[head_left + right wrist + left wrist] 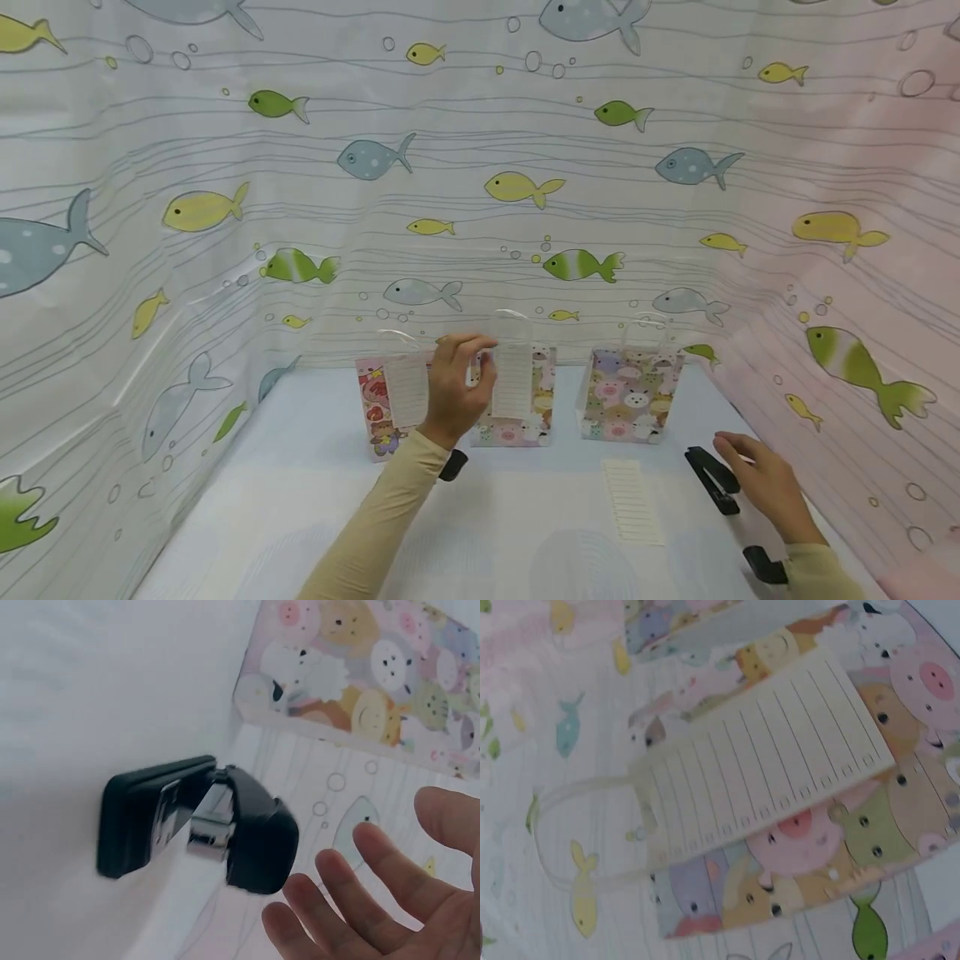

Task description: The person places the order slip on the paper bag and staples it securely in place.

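Observation:
In the head view my left hand (459,387) hovers in front of the middle gift bag (543,392), fingers bent, with thumb and fingertips apart. A lined paper slip (772,754) lies against this animal-print bag, just under its clear handle (544,840). My right hand (768,487) has its fingers extended beside a black stapler (712,481) on the table. In the right wrist view the stapler (259,832) stands with its jaws spread, and the fingertips (281,919) are close to it, holding nothing.
At the left stands a pink bag (378,408) with another lined slip (407,392) on its front. A third bag (630,396) with animal print is on the right. One loose lined slip (632,502) lies on the white table (540,508). Fish-patterned sheeting (480,250) surrounds the table.

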The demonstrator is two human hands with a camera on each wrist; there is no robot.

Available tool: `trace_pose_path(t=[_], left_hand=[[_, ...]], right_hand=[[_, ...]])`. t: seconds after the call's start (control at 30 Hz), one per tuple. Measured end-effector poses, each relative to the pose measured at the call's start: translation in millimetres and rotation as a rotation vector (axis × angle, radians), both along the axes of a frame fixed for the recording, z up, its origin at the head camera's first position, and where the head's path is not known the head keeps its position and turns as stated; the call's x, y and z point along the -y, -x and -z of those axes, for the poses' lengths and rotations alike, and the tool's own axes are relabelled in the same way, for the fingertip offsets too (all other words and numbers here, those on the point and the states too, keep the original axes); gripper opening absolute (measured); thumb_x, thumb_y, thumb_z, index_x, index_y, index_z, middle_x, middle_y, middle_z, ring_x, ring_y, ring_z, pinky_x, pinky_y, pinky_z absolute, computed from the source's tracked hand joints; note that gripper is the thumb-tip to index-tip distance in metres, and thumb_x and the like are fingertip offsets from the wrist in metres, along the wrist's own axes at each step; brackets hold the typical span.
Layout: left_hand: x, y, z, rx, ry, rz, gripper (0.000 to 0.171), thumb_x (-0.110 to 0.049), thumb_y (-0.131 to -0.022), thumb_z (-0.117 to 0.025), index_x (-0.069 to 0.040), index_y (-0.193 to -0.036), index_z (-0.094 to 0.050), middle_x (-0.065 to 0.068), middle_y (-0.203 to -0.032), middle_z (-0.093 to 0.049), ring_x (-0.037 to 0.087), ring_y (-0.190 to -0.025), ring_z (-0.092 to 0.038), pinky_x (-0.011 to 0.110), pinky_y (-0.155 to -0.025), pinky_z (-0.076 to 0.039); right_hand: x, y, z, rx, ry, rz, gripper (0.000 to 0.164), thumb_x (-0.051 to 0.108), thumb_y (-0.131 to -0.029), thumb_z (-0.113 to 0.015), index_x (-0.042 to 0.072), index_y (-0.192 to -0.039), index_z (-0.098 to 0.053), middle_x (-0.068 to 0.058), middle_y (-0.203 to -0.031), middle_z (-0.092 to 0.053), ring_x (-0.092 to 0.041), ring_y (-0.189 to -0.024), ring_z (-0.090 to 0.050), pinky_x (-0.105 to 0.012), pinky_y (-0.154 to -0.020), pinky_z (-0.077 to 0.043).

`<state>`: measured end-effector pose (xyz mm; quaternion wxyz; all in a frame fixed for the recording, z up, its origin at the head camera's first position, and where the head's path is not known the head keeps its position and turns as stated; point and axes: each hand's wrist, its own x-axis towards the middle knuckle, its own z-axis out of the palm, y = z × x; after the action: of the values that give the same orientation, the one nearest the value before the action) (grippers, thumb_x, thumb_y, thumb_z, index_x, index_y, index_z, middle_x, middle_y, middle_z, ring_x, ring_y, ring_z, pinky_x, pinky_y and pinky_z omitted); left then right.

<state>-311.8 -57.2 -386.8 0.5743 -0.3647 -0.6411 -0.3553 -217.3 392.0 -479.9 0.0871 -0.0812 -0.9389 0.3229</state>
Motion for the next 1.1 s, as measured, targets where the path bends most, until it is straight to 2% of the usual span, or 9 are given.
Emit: trace_pose_path(t=[0.17,0.3,0.4,0.67,0.83,0.97,1.1], left_hand=[[-40.0,-3.8,-6.2,0.083,0.192,0.034,0.035,-0.005,-0.092,-0.064,-0.007,-0.128,-0.065,0.008,-0.124,-0.064,0.022,-0.11,-0.063,0.034,-0.088,-0.052],[-63.9,-3.1,-2.3,0.2,0.336,0.057,0.046,-0.017,-0.099,-0.065,-0.008,-0.143,-0.055,0.008,-0.139,-0.057,0.018,-0.126,-0.057,0.029,-0.098,-0.049],[-77.5,0.6,3.3,0.28,0.399,0.086,0.051,-0.023,-0.101,-0.064,-0.007,-0.148,-0.05,0.01,-0.144,-0.053,0.018,-0.134,-0.051,0.027,-0.105,-0.044],[-106.2,13.8,14.7,0.488,0.462,0.095,0.059,-0.029,-0.103,-0.062,-0.008,-0.154,-0.041,0.01,-0.154,-0.046,0.02,-0.141,-0.045,0.03,-0.111,-0.038],[-122.2,23.6,18.7,0.609,0.514,0.099,0.062,-0.033,-0.106,-0.057,-0.01,-0.158,-0.032,0.009,-0.159,-0.039,0.021,-0.143,-0.041,0.032,-0.112,-0.037],[-130.9,30.2,22.1,0.757,0.469,0.122,0.064,-0.036,-0.106,-0.057,-0.012,-0.159,-0.031,0.007,-0.158,-0.04,0.021,-0.143,-0.041,0.035,-0.112,-0.038],[-137.6,33.4,23.5,0.885,0.424,0.132,0.065,-0.039,-0.105,-0.056,-0.015,-0.16,-0.03,0.006,-0.158,-0.041,0.02,-0.144,-0.04,0.038,-0.113,-0.036]], right_hand=[[12.8,4.1,-0.4,-0.048,-0.011,-0.001,0.075,0.06,-0.103,-0.046,-0.004,-0.142,-0.051,-0.034,-0.145,-0.045,-0.053,-0.13,-0.042,-0.064,-0.1,-0.041],[23.9,4.5,-1.0,-0.05,-0.01,-0.017,0.078,0.062,-0.101,-0.048,-0.002,-0.145,-0.048,-0.034,-0.147,-0.042,-0.054,-0.13,-0.043,-0.065,-0.101,-0.04],[30.5,4.3,-1.2,-0.07,-0.014,-0.039,0.077,0.061,-0.1,-0.051,-0.001,-0.147,-0.047,-0.033,-0.148,-0.041,-0.053,-0.129,-0.043,-0.066,-0.101,-0.039],[37.4,8.0,-3.8,-0.195,-0.009,-0.129,0.068,0.05,-0.1,-0.06,-0.001,-0.145,-0.049,-0.028,-0.147,-0.048,-0.049,-0.129,-0.048,-0.06,-0.102,-0.042],[43.0,9.7,-4.1,-0.19,0.012,-0.185,0.066,0.047,-0.1,-0.062,0.002,-0.147,-0.047,-0.025,-0.147,-0.049,-0.048,-0.13,-0.049,-0.059,-0.101,-0.043],[50.1,12.8,0.0,-0.169,0.033,-0.234,0.066,0.047,-0.099,-0.063,0.006,-0.149,-0.047,-0.023,-0.148,-0.049,-0.047,-0.13,-0.05,-0.059,-0.101,-0.044],[57.5,19.4,7.9,-0.191,0.033,-0.289,0.065,0.04,-0.099,-0.067,0.004,-0.149,-0.045,-0.023,-0.145,-0.053,-0.044,-0.129,-0.052,-0.055,-0.101,-0.045]])
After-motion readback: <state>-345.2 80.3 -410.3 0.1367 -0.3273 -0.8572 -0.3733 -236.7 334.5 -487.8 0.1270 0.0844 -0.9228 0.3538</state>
